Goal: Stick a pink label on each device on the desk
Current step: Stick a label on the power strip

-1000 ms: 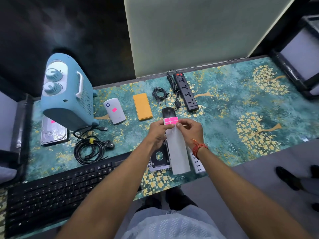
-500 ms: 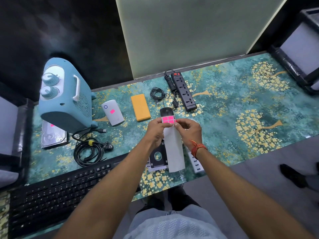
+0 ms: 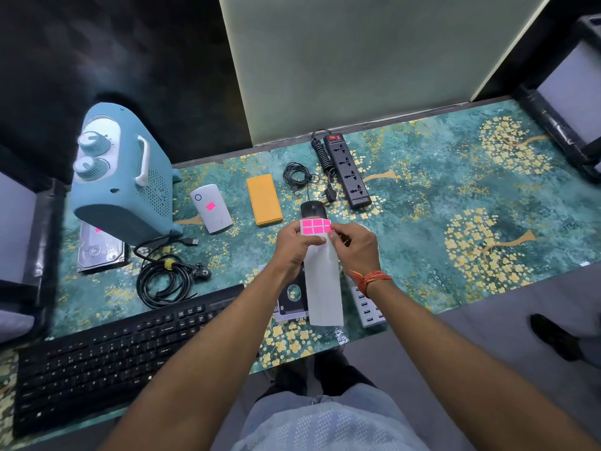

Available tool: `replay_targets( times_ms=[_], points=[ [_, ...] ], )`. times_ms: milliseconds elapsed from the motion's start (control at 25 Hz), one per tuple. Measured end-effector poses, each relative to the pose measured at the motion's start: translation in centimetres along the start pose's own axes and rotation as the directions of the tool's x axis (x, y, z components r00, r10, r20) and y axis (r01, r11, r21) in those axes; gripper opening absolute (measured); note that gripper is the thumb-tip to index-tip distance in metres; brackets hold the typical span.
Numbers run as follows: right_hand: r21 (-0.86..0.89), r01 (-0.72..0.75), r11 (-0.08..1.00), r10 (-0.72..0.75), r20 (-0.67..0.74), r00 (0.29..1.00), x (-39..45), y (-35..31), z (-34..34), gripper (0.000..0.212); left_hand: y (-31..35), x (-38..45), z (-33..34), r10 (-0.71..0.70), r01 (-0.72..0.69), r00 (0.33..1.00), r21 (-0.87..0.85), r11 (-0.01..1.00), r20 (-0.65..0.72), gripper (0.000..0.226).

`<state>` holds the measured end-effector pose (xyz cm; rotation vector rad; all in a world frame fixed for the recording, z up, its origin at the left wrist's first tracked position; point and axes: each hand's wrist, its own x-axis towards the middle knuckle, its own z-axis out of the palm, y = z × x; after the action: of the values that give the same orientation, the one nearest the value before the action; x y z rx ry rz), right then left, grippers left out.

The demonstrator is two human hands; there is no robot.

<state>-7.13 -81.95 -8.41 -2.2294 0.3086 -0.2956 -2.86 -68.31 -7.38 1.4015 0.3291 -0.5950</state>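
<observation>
Hands pinch label sheet above desk's near edge.

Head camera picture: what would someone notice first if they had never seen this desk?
Probably the bright pink labels on a white sheet, held up in the middle by the left hand while the right hand picks at one corner. Next comes the big blue heater with two round knobs, standing at the far left of the green and gold desk. Beside it lies a white device that already wears a pink label.
</observation>
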Motion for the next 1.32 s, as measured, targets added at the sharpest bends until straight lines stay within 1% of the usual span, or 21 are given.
replay_targets(
  times_ms=[80, 160, 280, 480, 600, 720, 800, 880, 920, 1040, 1160, 1240, 1320],
  points=[
    [-0.062, 0.104, 0.993, -0.100, 0.052, 0.994, 0.0, 0.2, -0.2, 0.023, 0.1, 0.1, -0.2, 0.009, -0.008, 1.000, 0.046, 0.999, -0.014, 0.050],
    [-0.101, 0.180, 0.979, -0.170, 0.101, 0.980, 0.0, 0.4, -0.2, 0.024, 0.3, 0.1, -0.6, 0.030, -0.030, 1.000, 0.070, 0.997, 0.005, 0.052],
    [-0.127, 0.214, 0.968, -0.199, 0.122, 0.972, 0.1, 0.7, -0.2, 0.021, 0.4, 0.4, -0.9, 0.066, -0.070, 0.997, 0.147, 0.987, 0.028, 0.057],
    [-0.168, 0.262, 0.950, -0.239, 0.143, 0.960, 0.6, 1.0, -0.2, 0.017, 0.4, 0.7, -1.1, 0.072, -0.077, 0.997, 0.227, 0.971, 0.033, 0.062],
    [-0.214, 0.327, 0.920, -0.285, 0.206, 0.936, 0.6, 1.3, -0.1, 0.020, 0.2, 0.8, -1.3, 0.046, -0.051, 0.999, 0.208, 0.977, 0.029, 0.056],
    [-0.257, 0.377, 0.890, -0.319, 0.240, 0.917, 0.8, 1.5, -0.1, 0.020, 0.2, 0.6, -1.5, 0.006, -0.015, 0.998, 0.156, 0.988, 0.058, 0.041],
    [-0.265, 0.399, 0.877, -0.338, 0.249, 0.908, 0.7, 1.4, -0.1, 0.029, 0.5, 0.5, -1.5, -0.012, 0.003, 0.997, 0.130, 0.991, 0.071, 0.036],
    [-0.268, 0.412, 0.871, -0.351, 0.247, 0.903, 0.7, 1.4, 0.0, 0.037, 0.6, 0.6, -1.5, -0.025, 0.015, 0.997, 0.133, 0.991, 0.073, 0.036],
    [-0.266, 0.407, 0.874, -0.348, 0.242, 0.906, 0.7, 1.4, 0.1, 0.037, 0.7, 0.7, -1.6, -0.029, 0.018, 0.997, 0.141, 0.990, 0.074, 0.037],
    [-0.238, 0.365, 0.900, -0.315, 0.223, 0.923, 0.9, 1.5, 0.1, 0.023, 0.7, 0.7, -1.7, -0.041, 0.030, 0.997, 0.151, 0.988, 0.071, 0.039],
    [-0.194, 0.307, 0.932, -0.272, 0.187, 0.944, 1.1, 1.5, 0.1, 0.016, 0.3, 0.8, -1.8, -0.043, 0.037, 0.998, 0.161, 0.986, 0.039, 0.045],
    [-0.155, 0.227, 0.961, -0.207, 0.135, 0.969, 1.0, 1.4, 0.0, 0.015, -0.2, 1.1, -1.9, -0.052, 0.053, 0.999, 0.166, 0.985, -0.015, 0.046],
    [-0.083, 0.101, 0.991, -0.094, 0.082, 0.992, 1.1, 1.5, 0.0, 0.016, -0.9, 1.6, -2.3, -0.059, 0.075, 0.995, 0.202, 0.977, -0.082, 0.045]
  ],
)
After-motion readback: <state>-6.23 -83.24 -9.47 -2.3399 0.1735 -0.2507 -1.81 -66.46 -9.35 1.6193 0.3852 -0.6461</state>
